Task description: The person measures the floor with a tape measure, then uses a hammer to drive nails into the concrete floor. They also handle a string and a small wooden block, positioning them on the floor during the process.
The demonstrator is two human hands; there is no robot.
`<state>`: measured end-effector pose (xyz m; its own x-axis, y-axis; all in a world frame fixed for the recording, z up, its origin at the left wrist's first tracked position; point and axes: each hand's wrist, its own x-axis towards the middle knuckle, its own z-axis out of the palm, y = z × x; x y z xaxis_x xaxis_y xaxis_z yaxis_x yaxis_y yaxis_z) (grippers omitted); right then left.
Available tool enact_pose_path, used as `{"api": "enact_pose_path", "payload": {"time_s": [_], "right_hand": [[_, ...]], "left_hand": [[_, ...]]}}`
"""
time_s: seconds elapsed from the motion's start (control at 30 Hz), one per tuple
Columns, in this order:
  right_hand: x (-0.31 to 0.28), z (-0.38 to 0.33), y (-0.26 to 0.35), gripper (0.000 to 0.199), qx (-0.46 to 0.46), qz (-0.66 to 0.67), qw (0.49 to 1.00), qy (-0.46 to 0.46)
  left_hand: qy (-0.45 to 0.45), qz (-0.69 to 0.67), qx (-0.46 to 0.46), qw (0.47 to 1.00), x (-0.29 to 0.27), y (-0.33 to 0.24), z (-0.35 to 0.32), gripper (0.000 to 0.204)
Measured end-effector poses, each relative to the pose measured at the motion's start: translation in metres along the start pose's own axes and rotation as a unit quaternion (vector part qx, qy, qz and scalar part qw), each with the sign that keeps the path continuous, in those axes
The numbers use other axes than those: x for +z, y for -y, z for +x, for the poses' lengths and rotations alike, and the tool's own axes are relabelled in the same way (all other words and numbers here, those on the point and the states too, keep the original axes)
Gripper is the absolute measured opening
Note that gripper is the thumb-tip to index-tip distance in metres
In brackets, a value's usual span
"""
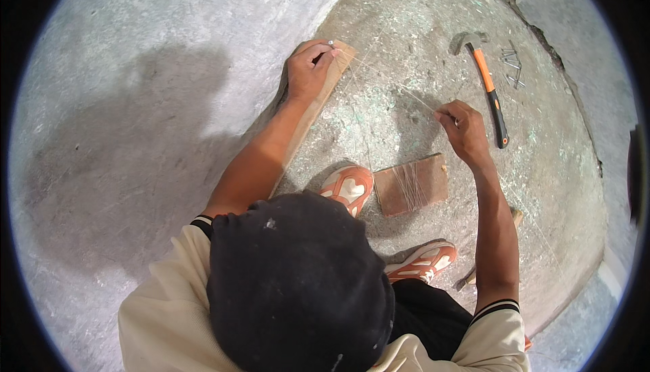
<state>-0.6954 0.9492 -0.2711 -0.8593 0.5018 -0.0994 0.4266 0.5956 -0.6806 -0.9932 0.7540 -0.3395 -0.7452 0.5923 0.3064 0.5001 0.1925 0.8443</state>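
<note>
My left hand (309, 73) is closed in a pinch at the far end of a wooden board (345, 56), its fingertips around a nail (331, 44) whose head shows above them. A thin pale string (409, 92) stretches tight from that board end across to my right hand (466, 134). The right fingers are pressed together on the string, above the floor. Below and left of that hand lies a reddish flat block (433, 181) with string wound around its middle. The board runs along the foot of the wall, partly hidden by my left forearm.
A claw hammer (486, 77) with an orange and black handle lies on the floor to the right, beside several loose nails (511, 60). A grey wall (189, 27) rises on the left. My shoes (349, 188) stand near the block. My right forearm partly hides another tool (466, 281).
</note>
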Motion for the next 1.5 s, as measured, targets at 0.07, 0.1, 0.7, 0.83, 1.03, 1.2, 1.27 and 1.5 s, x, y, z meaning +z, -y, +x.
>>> {"api": "enact_pose_path", "payload": {"time_s": [0.07,0.1,0.7,0.83,1.03,1.2,1.27,1.5], "right_hand": [[0.001,0.0,0.002,0.014,0.002,0.005,1.0,-0.003],[0.001,0.0,0.002,0.015,0.003,0.008,1.0,-0.004],[-0.007,-0.001,0.001,0.018,0.004,0.024,0.999,0.037],[-0.004,-0.001,0.001,0.018,0.004,0.036,0.999,0.026],[-0.006,-0.002,0.0,0.018,0.011,0.02,0.999,0.037],[-0.005,-0.001,-0.002,0.017,0.009,0.03,0.999,0.032],[-0.005,-0.002,-0.003,0.017,0.017,0.032,0.999,0.026],[-0.006,-0.005,-0.001,0.02,0.024,0.027,0.999,0.022]], "left_hand": [[-0.003,0.011,-0.005,1.0,0.0,0.0,0.0,0.013],[0.001,0.007,-0.006,1.0,0.0,0.0,0.0,0.013],[0.037,-0.07,-0.023,0.997,0.0,0.004,0.0,0.012],[0.037,-0.089,-0.05,0.994,-0.002,0.003,-0.003,0.017],[0.039,-0.085,-0.051,0.994,0.0,0.002,-0.001,0.016],[0.05,-0.064,-0.029,0.996,0.0,0.011,0.0,0.014],[0.057,-0.048,-0.032,0.997,0.001,0.011,-0.001,0.013],[0.046,-0.062,-0.045,0.996,0.0,0.005,-0.004,0.014]]}}
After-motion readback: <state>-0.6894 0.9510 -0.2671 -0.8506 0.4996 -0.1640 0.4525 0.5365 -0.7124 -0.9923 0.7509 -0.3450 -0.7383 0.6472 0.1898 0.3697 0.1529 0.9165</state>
